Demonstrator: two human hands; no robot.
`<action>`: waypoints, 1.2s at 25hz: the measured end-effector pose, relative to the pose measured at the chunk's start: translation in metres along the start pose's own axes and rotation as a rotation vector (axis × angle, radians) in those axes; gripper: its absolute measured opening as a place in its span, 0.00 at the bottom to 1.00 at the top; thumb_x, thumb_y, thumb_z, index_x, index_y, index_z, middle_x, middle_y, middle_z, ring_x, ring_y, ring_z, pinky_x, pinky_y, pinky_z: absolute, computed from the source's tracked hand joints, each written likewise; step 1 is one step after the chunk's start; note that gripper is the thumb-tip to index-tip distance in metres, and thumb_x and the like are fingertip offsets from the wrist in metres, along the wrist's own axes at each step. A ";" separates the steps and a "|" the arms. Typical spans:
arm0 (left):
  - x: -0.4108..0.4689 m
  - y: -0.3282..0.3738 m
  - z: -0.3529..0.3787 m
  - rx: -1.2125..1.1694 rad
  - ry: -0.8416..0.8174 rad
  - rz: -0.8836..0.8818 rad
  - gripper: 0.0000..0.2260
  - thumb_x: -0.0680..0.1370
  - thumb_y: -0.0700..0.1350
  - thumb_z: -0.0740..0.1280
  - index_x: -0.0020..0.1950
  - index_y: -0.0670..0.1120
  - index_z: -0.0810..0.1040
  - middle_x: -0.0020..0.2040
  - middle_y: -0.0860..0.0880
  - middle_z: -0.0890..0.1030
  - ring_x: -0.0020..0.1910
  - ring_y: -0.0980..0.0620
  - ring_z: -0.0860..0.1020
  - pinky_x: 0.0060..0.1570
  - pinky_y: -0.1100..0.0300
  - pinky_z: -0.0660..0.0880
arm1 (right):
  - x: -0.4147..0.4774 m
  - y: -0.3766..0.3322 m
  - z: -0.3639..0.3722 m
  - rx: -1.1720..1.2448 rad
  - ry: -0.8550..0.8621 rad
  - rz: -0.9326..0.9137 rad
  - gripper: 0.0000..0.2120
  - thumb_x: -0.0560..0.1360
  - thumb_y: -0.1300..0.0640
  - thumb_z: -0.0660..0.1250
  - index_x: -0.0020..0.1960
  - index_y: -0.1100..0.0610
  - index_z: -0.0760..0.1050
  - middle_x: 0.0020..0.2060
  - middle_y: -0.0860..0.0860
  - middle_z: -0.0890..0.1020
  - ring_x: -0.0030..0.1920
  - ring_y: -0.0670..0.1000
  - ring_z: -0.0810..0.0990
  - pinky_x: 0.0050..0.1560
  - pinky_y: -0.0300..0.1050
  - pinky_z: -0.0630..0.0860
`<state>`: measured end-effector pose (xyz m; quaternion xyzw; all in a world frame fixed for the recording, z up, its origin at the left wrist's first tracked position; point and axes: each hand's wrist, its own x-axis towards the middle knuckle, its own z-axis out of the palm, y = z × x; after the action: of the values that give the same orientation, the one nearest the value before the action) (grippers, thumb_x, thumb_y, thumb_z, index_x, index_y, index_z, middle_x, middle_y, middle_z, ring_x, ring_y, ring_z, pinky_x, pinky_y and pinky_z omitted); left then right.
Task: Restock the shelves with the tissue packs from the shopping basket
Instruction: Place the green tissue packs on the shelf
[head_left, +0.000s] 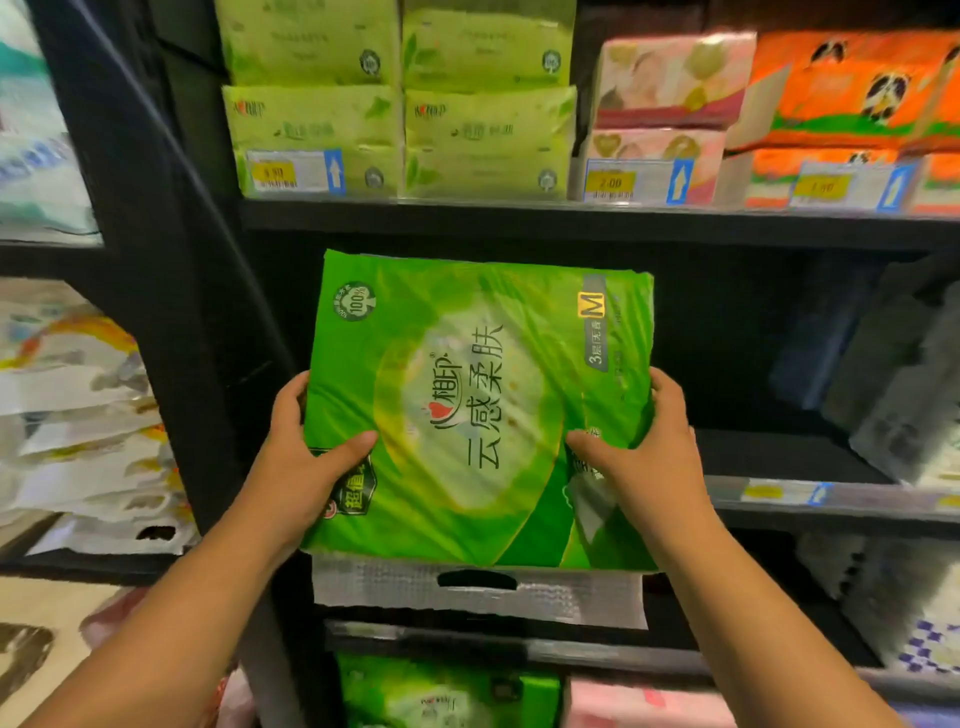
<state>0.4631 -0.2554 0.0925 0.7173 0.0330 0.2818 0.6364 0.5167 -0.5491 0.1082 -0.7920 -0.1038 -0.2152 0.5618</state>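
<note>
The tissue pack (483, 410), a large green bundle in plastic wrap, is held in the air before the dark open bay of the middle shelf (779, 506), with its printed face turned toward the camera. It is gripped at both lower sides. The left hand (306, 452) is wrapped round the left edge with the thumb laid across the front, and the right hand (639, 447) is curled round the right edge with the thumb pressed into the wrap. Below the hands, a clear handle strip (478, 592) with a cut-out slot is seen hanging from the pack's bottom edge.

The wrap looks slick and is creased under the thumbs, so a slip is judged possible if the grip is loosened while the pack is pushed in. The hanging strip could be caught on the shelf's front lip, and the pack could be tipped or dragged back by it. The pack's top edge is seen just under the upper shelf (571, 221), which could be struck if the pack is raised further.

Open room appears behind the pack, though its depth is lost in shadow. The bay is closed on the left by a black upright (171, 291). On the right, grey packs (893, 374) are stacked, apart from the held pack. Light-green packs (400, 114) are ranged above, and more green packs (441, 691) are seen below. The shopping basket is not in view.
</note>
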 end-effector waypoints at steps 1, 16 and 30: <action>0.010 0.003 0.003 -0.010 0.010 -0.001 0.36 0.67 0.45 0.74 0.71 0.59 0.62 0.54 0.61 0.77 0.50 0.62 0.79 0.47 0.62 0.74 | 0.014 -0.001 0.000 0.019 -0.015 -0.009 0.40 0.65 0.55 0.79 0.69 0.41 0.60 0.62 0.50 0.73 0.64 0.56 0.69 0.64 0.58 0.70; 0.101 -0.013 0.025 -0.045 0.040 -0.034 0.35 0.66 0.43 0.74 0.70 0.54 0.66 0.55 0.52 0.81 0.52 0.51 0.81 0.51 0.51 0.78 | 0.108 0.009 0.036 -0.015 -0.095 -0.068 0.39 0.64 0.51 0.78 0.69 0.42 0.64 0.59 0.48 0.75 0.62 0.56 0.71 0.63 0.59 0.72; 0.151 -0.058 0.011 0.162 0.068 0.027 0.34 0.70 0.42 0.76 0.71 0.55 0.63 0.54 0.57 0.78 0.54 0.55 0.77 0.54 0.55 0.74 | 0.120 0.039 0.092 -0.042 -0.094 0.027 0.34 0.63 0.52 0.79 0.61 0.41 0.63 0.58 0.48 0.75 0.61 0.54 0.72 0.61 0.58 0.73</action>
<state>0.6127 -0.1932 0.0928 0.7568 0.0675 0.3110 0.5710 0.6598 -0.4855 0.1047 -0.8142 -0.1148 -0.1721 0.5424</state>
